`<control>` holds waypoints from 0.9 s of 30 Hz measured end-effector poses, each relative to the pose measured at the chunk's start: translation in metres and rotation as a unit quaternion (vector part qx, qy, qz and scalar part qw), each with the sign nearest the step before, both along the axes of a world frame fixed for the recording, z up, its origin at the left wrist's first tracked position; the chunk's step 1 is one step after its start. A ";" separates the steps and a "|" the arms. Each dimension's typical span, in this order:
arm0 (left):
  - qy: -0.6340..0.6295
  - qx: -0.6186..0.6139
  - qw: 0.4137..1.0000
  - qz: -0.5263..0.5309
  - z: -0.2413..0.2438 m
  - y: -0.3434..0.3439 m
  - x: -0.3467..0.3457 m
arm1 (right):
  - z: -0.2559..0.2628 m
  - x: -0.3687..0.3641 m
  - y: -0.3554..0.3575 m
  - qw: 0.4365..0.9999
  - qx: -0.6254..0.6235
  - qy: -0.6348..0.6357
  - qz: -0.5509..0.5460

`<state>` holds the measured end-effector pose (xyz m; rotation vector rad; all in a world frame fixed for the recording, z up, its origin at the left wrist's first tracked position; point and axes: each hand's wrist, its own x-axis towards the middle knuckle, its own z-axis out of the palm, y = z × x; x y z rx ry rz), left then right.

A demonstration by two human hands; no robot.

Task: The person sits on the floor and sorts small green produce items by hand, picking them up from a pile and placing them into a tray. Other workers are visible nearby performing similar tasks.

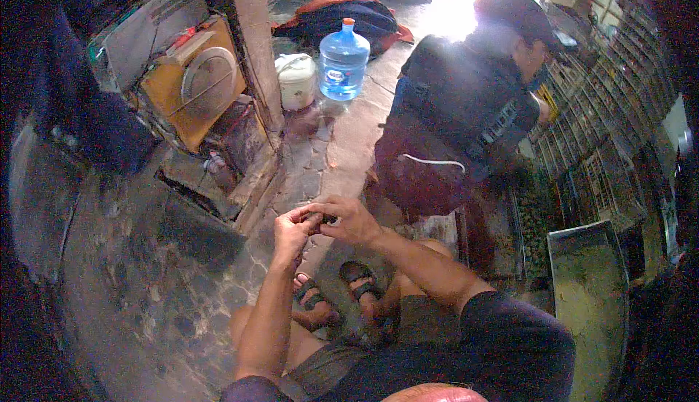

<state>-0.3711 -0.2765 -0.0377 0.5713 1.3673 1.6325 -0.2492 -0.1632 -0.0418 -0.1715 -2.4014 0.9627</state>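
Note:
My left hand [292,232] and my right hand [352,224] meet in front of my knees. Their fingertips pinch a small dark piece [329,218] between them. Fingers cover most of it, so its kind cannot be told. Both forearms reach forward over my bent legs. Below the hands, my feet in dark strapped sandals [356,279] rest on the floor.
A person in dark clothes and a cap [453,107] sits close on the right, facing slatted racks [600,90]. Ahead stand a large blue water bottle [344,66] and a white lidded container [296,88]. A post [256,47] and a yellow-brown box [191,96] are at left.

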 end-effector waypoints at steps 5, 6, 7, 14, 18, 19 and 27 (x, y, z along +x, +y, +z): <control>-0.020 -0.008 1.000 -0.006 -0.002 0.003 -0.003 | 0.016 0.004 -0.003 0.999 -0.045 0.010 -0.007; -0.027 -0.005 1.000 -0.006 -0.003 0.008 0.000 | 0.005 0.005 0.007 0.998 -0.042 0.036 0.015; -0.035 -0.007 0.999 -0.004 -0.006 0.009 0.000 | 0.002 0.005 0.009 0.999 -0.039 0.026 0.003; -0.018 -0.028 0.999 0.000 -0.018 0.010 -0.008 | -0.018 0.000 0.012 0.989 -0.069 0.130 -0.009; -0.075 -0.011 0.997 0.004 -0.007 0.014 -0.003 | -0.013 0.004 0.011 0.992 -0.064 0.109 -0.021; -0.063 -0.020 0.998 0.008 -0.008 0.014 -0.003 | -0.010 0.005 0.013 0.994 -0.044 0.100 -0.015; 0.022 -0.052 0.998 0.006 -0.010 0.011 -0.006 | -0.010 0.004 0.013 0.994 -0.039 0.101 -0.025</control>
